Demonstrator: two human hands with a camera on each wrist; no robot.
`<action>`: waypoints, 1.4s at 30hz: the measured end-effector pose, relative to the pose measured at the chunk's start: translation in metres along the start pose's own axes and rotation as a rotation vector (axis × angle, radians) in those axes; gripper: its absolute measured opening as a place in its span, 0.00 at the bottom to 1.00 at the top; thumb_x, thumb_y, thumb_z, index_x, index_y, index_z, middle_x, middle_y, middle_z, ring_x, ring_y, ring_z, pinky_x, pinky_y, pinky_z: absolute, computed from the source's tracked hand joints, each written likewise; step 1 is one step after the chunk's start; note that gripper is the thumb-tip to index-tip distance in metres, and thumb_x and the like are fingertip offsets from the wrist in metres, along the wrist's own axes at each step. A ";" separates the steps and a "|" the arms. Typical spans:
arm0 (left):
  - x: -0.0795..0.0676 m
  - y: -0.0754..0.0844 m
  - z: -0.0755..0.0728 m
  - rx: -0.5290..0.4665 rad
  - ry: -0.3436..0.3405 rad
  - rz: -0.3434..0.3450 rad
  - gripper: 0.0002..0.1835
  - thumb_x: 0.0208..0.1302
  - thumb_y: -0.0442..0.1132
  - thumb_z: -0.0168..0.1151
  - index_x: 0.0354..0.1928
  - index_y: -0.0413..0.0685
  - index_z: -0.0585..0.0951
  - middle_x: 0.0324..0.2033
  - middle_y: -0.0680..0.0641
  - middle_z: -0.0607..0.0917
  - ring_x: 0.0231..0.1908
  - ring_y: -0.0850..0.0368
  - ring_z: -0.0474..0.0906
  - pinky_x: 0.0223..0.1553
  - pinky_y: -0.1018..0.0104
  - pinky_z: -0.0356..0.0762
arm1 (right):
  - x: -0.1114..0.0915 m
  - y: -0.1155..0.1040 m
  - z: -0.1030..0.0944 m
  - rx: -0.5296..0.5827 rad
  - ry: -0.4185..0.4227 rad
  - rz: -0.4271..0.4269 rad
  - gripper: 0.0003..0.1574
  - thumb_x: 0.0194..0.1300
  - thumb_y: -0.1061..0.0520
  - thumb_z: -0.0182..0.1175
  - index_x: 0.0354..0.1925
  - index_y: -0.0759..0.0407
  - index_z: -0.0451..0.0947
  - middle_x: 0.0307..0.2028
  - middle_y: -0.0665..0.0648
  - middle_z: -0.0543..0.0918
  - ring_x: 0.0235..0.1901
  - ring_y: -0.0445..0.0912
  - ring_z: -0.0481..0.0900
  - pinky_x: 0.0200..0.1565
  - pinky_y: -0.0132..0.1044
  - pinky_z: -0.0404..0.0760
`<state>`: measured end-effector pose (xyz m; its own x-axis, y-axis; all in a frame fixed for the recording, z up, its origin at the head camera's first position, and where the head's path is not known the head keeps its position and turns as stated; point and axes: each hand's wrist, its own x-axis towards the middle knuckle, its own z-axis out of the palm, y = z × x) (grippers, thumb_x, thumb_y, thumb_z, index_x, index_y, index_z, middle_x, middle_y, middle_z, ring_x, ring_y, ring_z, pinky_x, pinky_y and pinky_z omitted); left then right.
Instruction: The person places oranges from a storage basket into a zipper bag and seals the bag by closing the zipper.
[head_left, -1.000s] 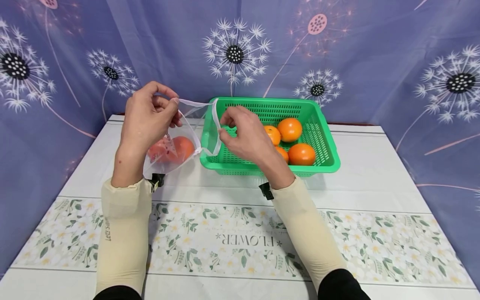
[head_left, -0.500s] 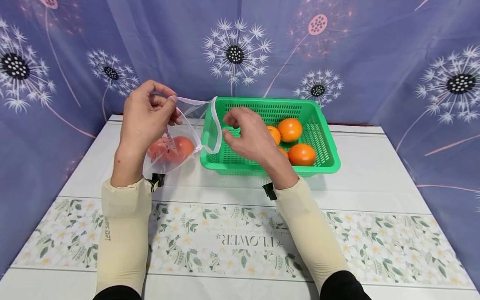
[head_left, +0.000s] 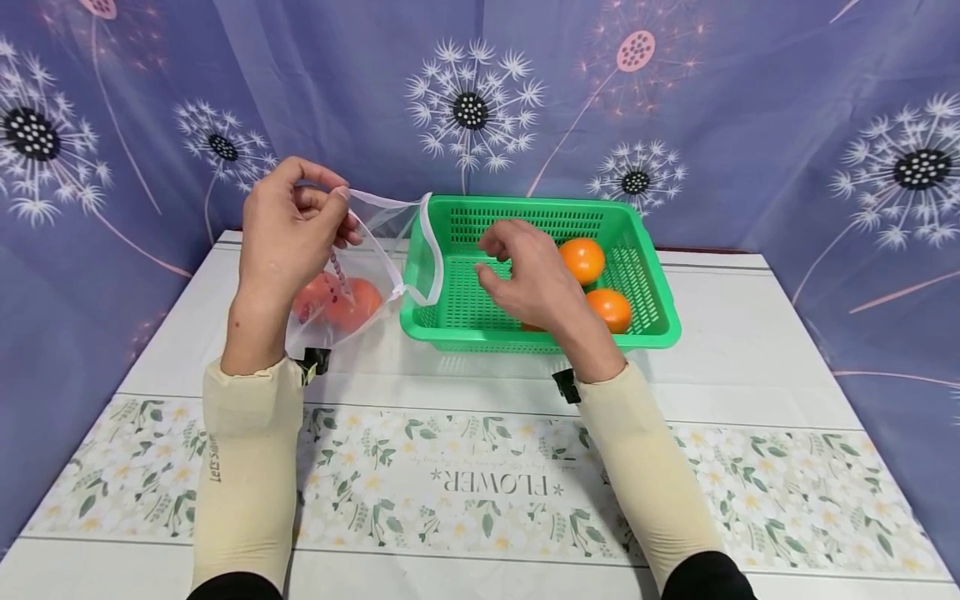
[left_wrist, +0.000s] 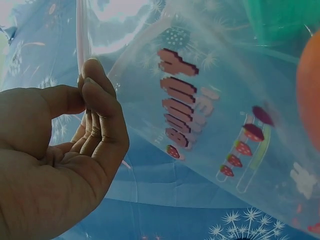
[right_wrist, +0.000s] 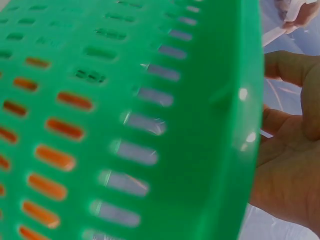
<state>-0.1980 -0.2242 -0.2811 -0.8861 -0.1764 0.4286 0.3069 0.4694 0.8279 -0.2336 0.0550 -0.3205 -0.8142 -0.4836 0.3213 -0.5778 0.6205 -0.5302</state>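
My left hand [head_left: 288, 233] pinches the rim of a clear plastic zip bag [left_wrist: 150, 100] between thumb and fingertips. The bag hangs with its mouth spread apart, and orange fruits [head_left: 352, 305] rest in its lower part. Printed lettering and strawberries show on its side in the left wrist view. My right hand [head_left: 536, 271] is over the green basket [head_left: 420, 331], fingers loosely bent and apart, nothing between them. Two oranges [head_left: 582, 260] show at the basket's right side. A sliver of another peeks out below the right hand, which hides the rest.
The basket's slotted wall [right_wrist: 125, 150] fills much of the right wrist view, orange showing through its slots. A white tablecloth [head_left: 360, 483] with a flower band lies under everything. A purple dandelion curtain [head_left: 337, 83] hangs close behind the basket.
My right hand has moved right, away from the bag's mouth and further over the basket's fruit. The left hand has shifted slightly up and left, still gripping the bag.
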 end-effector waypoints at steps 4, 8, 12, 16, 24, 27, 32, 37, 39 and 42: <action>0.000 0.000 -0.001 -0.009 0.013 0.007 0.10 0.77 0.38 0.62 0.51 0.38 0.81 0.23 0.56 0.87 0.22 0.63 0.87 0.30 0.73 0.85 | -0.003 0.007 -0.002 -0.027 -0.013 0.014 0.15 0.72 0.59 0.63 0.53 0.65 0.82 0.49 0.62 0.84 0.50 0.58 0.80 0.55 0.50 0.79; 0.000 0.001 -0.002 -0.010 0.022 0.015 0.10 0.77 0.38 0.62 0.50 0.38 0.81 0.23 0.57 0.87 0.22 0.63 0.86 0.30 0.73 0.85 | -0.007 0.015 -0.007 -0.048 -0.039 0.050 0.16 0.72 0.58 0.64 0.54 0.64 0.81 0.50 0.62 0.84 0.50 0.59 0.81 0.55 0.52 0.80; 0.001 0.000 -0.003 -0.017 0.023 0.012 0.10 0.77 0.38 0.62 0.51 0.37 0.81 0.22 0.58 0.87 0.22 0.63 0.86 0.30 0.73 0.85 | -0.008 0.021 -0.013 -0.047 -0.075 0.093 0.17 0.72 0.57 0.65 0.56 0.63 0.81 0.53 0.63 0.84 0.53 0.60 0.82 0.56 0.53 0.81; 0.001 0.001 -0.003 -0.023 0.026 0.007 0.10 0.77 0.38 0.62 0.51 0.37 0.81 0.22 0.57 0.87 0.22 0.63 0.86 0.30 0.73 0.85 | -0.009 0.027 -0.020 -0.036 -0.122 0.134 0.19 0.73 0.56 0.64 0.58 0.63 0.80 0.57 0.65 0.82 0.57 0.60 0.80 0.58 0.55 0.80; 0.000 0.001 -0.003 -0.023 0.015 0.005 0.10 0.77 0.38 0.62 0.51 0.38 0.81 0.23 0.57 0.87 0.22 0.63 0.86 0.31 0.73 0.85 | -0.012 0.034 -0.027 -0.070 -0.218 0.227 0.23 0.73 0.53 0.65 0.60 0.63 0.80 0.57 0.64 0.83 0.56 0.58 0.80 0.58 0.54 0.80; 0.000 0.001 -0.002 -0.019 0.011 0.003 0.10 0.77 0.38 0.62 0.51 0.38 0.81 0.23 0.57 0.87 0.22 0.63 0.87 0.31 0.73 0.85 | -0.013 0.037 -0.028 -0.091 -0.258 0.250 0.24 0.73 0.53 0.66 0.62 0.64 0.79 0.57 0.65 0.83 0.56 0.58 0.81 0.59 0.54 0.80; -0.001 0.002 -0.001 -0.017 0.006 0.006 0.11 0.77 0.39 0.62 0.52 0.38 0.81 0.23 0.57 0.87 0.22 0.62 0.87 0.31 0.73 0.85 | -0.014 0.042 -0.031 -0.106 -0.318 0.303 0.25 0.73 0.54 0.67 0.62 0.65 0.78 0.58 0.65 0.82 0.57 0.58 0.80 0.60 0.54 0.79; -0.001 0.002 -0.001 -0.008 0.003 0.012 0.11 0.77 0.39 0.62 0.52 0.38 0.81 0.23 0.57 0.87 0.22 0.62 0.86 0.31 0.73 0.85 | -0.014 0.045 -0.032 -0.113 -0.364 0.338 0.25 0.73 0.55 0.68 0.62 0.64 0.78 0.58 0.65 0.82 0.55 0.57 0.79 0.58 0.53 0.79; -0.001 0.002 -0.001 -0.005 0.001 0.011 0.11 0.77 0.39 0.62 0.52 0.38 0.81 0.23 0.57 0.87 0.22 0.62 0.86 0.31 0.73 0.85 | -0.014 0.045 -0.032 -0.111 -0.382 0.346 0.25 0.72 0.55 0.68 0.62 0.64 0.78 0.58 0.65 0.82 0.55 0.57 0.79 0.58 0.53 0.80; -0.001 0.001 0.000 0.006 0.002 0.007 0.10 0.77 0.39 0.62 0.52 0.39 0.81 0.23 0.57 0.87 0.22 0.63 0.86 0.31 0.73 0.85 | -0.014 0.046 -0.031 -0.105 -0.414 0.364 0.27 0.72 0.55 0.69 0.64 0.64 0.77 0.58 0.65 0.82 0.56 0.58 0.79 0.59 0.54 0.80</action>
<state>-0.1964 -0.2238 -0.2805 -0.8835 -0.1746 0.4346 0.3108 0.4756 0.8229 -0.2505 0.1095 -0.3255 -0.8841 -0.4158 -0.2133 -0.2839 0.8404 -0.4616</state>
